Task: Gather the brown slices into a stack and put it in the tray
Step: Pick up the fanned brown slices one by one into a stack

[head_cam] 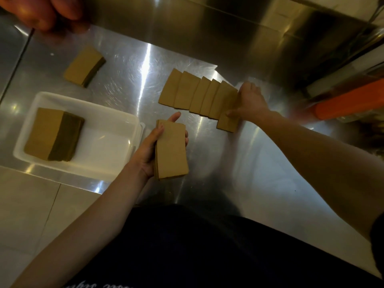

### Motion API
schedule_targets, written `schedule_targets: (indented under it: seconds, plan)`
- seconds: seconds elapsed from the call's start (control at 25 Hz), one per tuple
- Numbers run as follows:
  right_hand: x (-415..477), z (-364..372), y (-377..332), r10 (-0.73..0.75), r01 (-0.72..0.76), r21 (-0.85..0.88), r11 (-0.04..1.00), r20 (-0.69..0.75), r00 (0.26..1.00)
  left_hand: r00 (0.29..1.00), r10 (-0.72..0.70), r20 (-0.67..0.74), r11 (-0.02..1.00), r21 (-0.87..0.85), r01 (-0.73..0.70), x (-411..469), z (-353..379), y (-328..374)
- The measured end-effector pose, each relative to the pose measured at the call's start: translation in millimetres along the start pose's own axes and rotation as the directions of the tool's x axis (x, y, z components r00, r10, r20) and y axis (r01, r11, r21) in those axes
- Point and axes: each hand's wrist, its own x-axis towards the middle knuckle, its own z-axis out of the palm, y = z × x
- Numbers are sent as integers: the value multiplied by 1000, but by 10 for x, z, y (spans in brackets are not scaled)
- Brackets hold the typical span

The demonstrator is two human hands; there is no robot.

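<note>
Steel counter [207, 163]: left hand [148, 150] fingers grip a stack [171, 149]; right hand [250, 101] pinches a slice [227, 121].

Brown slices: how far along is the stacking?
Done: one stack already lies in the white tray. In hand: the left hand holds a partial stack, while the right hand touches the nearest slice of the fanned row. Left: gather that row, tray the stack; another stack sits beyond the tray.
</note>
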Motion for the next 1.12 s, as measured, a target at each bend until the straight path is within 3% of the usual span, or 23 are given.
schedule_targets:
  seconds: [0.12,0.24,0.56,0.68,0.8,1.12]
  plan:
    - [-61,-50,90,-11,-5,221,975,72,997,1000,-10,0,1000,7,10,3,26,-46]
    - [-20,-202,37,-60,-3,316,949,190,980,1000,-14,6,1000,3,14,10,56,-55]
    - [217,-152,-302,38,-58,98,994,194,980,999,36,-31,999,17,-36,-61,18,-1]
    - [123,-70,-267,92,-95,35,995,84,992,998,49,-47,999,18,-48,-96,-35,3]
    - [-26,-40,-168,23,-24,240,970,8,1000,996,58,-61,998,26,-56,-102,-61,-14]
    - [-716,-225,-60,-104,-4,604,797,143,984,996,33,-81,999,46,-29,-94,-24,-59]
